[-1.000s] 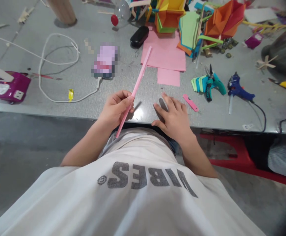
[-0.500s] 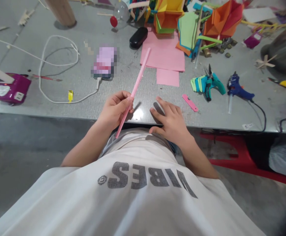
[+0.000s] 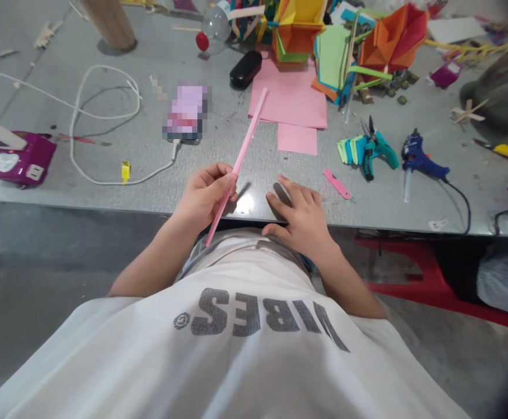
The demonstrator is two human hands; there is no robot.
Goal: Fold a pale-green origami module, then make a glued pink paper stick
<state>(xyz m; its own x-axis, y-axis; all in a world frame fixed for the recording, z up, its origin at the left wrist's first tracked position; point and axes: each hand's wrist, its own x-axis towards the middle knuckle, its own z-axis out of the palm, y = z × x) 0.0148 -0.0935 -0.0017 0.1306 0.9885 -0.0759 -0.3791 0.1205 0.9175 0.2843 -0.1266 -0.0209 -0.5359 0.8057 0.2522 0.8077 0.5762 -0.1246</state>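
Between the thumb and fingers of my left hand is a narrow pink paper strip, tilted with its far end toward a larger sheet of pink paper. The strip's near end hangs over my shirt. My right hand has its fingers spread at the table's front edge and holds nothing. Just to its right lies a pink folding cutter. A small pink paper piece lies against the near side of the sheet.
Teal pliers, folded green and blue strips and a blue glue gun lie on the right. A phone on a white cable sits left. Folded paper shapes, a black case and a plastic bottle stand farther back.
My right hand has shifted very slightly left. My left hand keeps its hold on the pink strip, almost still.
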